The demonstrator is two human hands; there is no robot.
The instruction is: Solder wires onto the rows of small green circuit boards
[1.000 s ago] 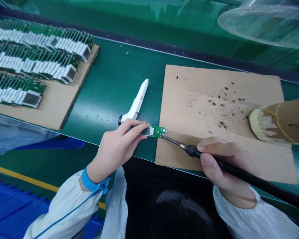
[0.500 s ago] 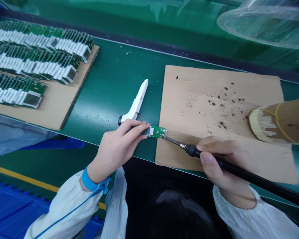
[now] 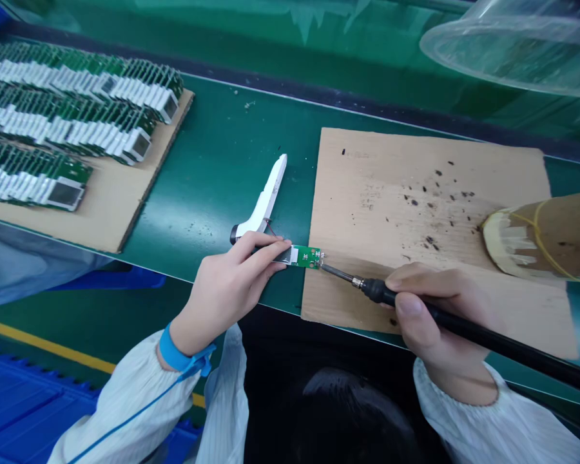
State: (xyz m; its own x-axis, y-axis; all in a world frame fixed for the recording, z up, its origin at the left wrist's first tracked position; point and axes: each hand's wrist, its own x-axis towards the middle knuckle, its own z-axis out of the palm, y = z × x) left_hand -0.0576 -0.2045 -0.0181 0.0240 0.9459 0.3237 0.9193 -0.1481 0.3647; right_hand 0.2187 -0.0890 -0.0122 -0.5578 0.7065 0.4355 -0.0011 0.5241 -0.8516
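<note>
My left hand is closed, pinching a small green circuit board by its dark display end. The board's free end reaches over the left edge of the cardboard sheet. In my right hand is a black-handled soldering iron, held like a pen. Its metal tip is at the board's right end; whether it touches, I cannot tell. Just beyond my left fingers lies a white curved plastic housing with a dark end, and a thin dark wire shows between it and my fingers.
The cardboard sheet carries dark specks. A cardboard tube with a yellow band lies on its right side. At left, rows of circuit boards stand on another cardboard piece. A clear plastic hood hangs at top right.
My right hand and the soldering iron have shifted slightly to the right. My left hand still holds the board in nearly the same place.
</note>
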